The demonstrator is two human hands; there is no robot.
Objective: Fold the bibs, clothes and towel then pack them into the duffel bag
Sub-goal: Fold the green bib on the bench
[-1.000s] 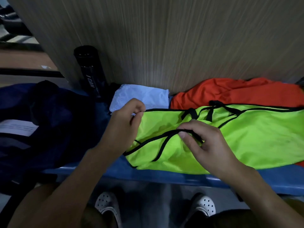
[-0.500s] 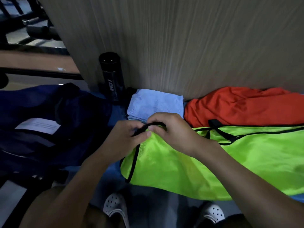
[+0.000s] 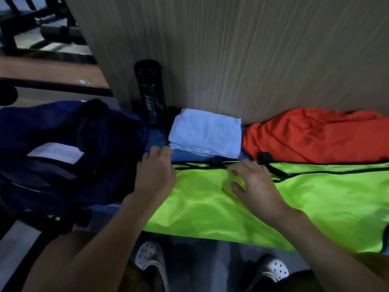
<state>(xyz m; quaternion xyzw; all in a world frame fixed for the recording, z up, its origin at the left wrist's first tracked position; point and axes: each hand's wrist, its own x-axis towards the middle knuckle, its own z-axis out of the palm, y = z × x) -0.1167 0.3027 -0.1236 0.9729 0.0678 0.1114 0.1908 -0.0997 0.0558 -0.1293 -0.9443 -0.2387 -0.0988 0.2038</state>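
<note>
A neon-yellow bib (image 3: 210, 207) with black trim lies flat along the blue bench, its near edge hanging over the front. My left hand (image 3: 155, 175) rests at the bib's left end, fingers relaxed. My right hand (image 3: 252, 184) lies on the bib near its upper trim, fingers spread and pressing the fabric. A folded light-blue towel (image 3: 206, 133) sits behind the bib against the wall. An orange garment (image 3: 315, 135) lies crumpled at the back right. The dark navy duffel bag (image 3: 59, 157) sits at the left with a white label on it.
A black bottle (image 3: 150, 91) stands upright against the wood-grain wall (image 3: 231, 49), between the bag and the towel. My feet in white clogs (image 3: 149, 258) show below the bench edge. Dark metal frames stand at the far upper left.
Both hands pinched the bib's left corner together half a second ago. They have since let go and moved apart, and the bib now lies flatter with both hands resting on it.
</note>
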